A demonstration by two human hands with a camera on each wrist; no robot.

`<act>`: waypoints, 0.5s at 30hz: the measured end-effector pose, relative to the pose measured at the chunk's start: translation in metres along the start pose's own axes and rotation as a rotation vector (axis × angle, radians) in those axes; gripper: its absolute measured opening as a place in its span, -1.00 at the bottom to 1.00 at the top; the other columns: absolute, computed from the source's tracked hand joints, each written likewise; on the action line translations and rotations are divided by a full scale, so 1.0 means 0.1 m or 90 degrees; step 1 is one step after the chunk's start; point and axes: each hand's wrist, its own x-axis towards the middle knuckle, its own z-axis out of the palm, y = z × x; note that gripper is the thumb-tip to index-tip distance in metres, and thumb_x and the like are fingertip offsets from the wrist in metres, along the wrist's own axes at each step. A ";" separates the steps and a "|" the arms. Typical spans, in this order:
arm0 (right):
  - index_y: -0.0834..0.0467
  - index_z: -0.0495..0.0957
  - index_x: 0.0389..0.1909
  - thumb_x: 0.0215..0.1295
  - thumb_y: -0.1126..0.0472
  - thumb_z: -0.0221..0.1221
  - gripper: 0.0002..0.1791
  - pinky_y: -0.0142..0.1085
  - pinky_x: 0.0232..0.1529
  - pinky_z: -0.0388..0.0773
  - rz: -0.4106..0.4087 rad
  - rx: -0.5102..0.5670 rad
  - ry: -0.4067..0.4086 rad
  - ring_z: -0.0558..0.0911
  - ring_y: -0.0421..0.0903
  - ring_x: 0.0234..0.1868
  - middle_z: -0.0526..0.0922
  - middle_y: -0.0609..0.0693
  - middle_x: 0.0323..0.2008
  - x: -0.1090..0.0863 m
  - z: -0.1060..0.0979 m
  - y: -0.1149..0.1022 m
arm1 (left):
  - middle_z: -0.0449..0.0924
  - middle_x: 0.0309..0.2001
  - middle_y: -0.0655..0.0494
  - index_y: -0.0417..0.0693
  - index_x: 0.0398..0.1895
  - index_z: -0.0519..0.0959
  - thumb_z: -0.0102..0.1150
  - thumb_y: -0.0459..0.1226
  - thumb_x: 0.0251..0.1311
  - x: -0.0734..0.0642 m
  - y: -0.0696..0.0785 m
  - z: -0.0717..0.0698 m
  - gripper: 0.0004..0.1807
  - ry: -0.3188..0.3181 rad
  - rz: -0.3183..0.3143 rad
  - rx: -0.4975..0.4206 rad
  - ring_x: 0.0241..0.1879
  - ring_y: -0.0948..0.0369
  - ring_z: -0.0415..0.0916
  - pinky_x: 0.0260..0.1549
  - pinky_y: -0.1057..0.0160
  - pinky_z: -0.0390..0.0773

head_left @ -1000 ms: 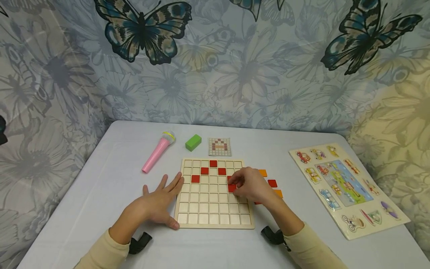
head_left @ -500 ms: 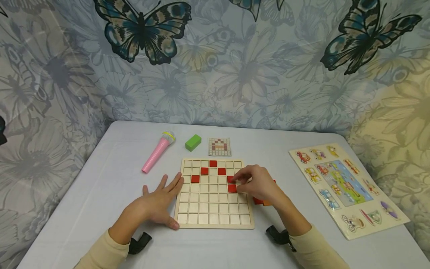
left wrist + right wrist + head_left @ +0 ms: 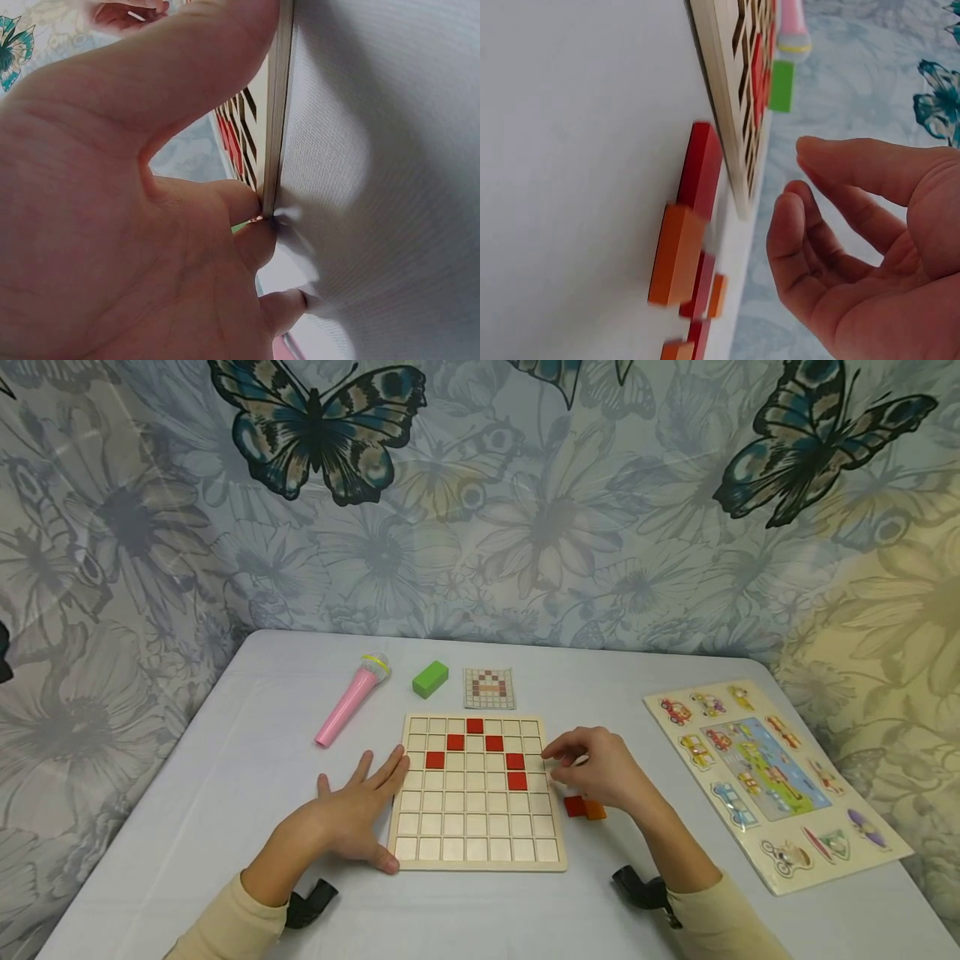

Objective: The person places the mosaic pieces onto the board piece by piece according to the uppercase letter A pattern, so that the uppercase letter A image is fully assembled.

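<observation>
A wooden grid board lies on the table, with several red square tiles set in its cells in a slanting pattern. My left hand is spread at the board's left side, thumb by the near corner and fingertips against the edge. Just off the right edge hovers my right hand, fingers bent loosely and a gap between thumb and fingertips; nothing is held there in the right wrist view. Below it on the table are a loose red block and an orange block, with several more beyond.
Behind the board lie a pink toy microphone, a green block and a small pattern card. A picture puzzle board lies on the right side of the table.
My right hand has let go of the red tile, which now sits in a cell below another red one, and has drawn back rightward off the board. My left hand stays put.
</observation>
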 end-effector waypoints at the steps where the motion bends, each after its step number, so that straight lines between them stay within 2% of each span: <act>1: 0.13 0.79 -0.17 0.18 0.35 0.38 -0.81 -0.25 -0.40 0.60 0.003 0.001 0.001 0.59 -0.05 -0.28 0.67 -0.02 -0.32 -0.01 -0.01 0.01 | -0.36 0.74 0.09 -0.03 0.72 -0.10 0.71 0.17 -0.29 0.00 0.00 0.00 0.55 0.000 0.001 0.001 0.67 -0.27 -0.34 0.14 -0.81 -0.15; 5: 0.13 0.78 -0.14 0.21 0.36 0.36 -0.80 -0.25 -0.44 0.61 0.013 -0.001 0.009 0.60 -0.04 -0.29 0.67 0.01 -0.31 -0.04 -0.08 0.07 | -0.37 0.74 0.10 -0.03 0.72 -0.10 0.71 0.17 -0.29 -0.01 0.00 0.00 0.55 0.002 0.002 0.004 0.67 -0.27 -0.33 0.14 -0.81 -0.13; 12: 0.15 0.78 -0.09 0.24 0.37 0.33 -0.76 -0.25 -0.26 0.61 0.020 -0.016 0.027 0.62 -0.03 -0.18 0.74 0.06 -0.20 -0.08 -0.22 0.19 | -0.36 0.74 0.09 -0.03 0.72 -0.10 0.71 0.16 -0.29 -0.01 0.00 0.00 0.55 0.000 0.000 0.006 0.67 -0.26 -0.33 0.14 -0.81 -0.13; 15: 0.16 0.78 -0.06 0.26 0.38 0.31 -0.75 -0.28 -0.26 0.61 0.027 -0.014 0.033 0.62 -0.02 -0.15 0.77 0.09 -0.15 -0.10 -0.29 0.25 | -0.36 0.74 0.09 -0.04 0.72 -0.10 0.71 0.17 -0.29 -0.01 0.01 -0.01 0.55 -0.001 0.001 0.007 0.67 -0.27 -0.33 0.14 -0.81 -0.12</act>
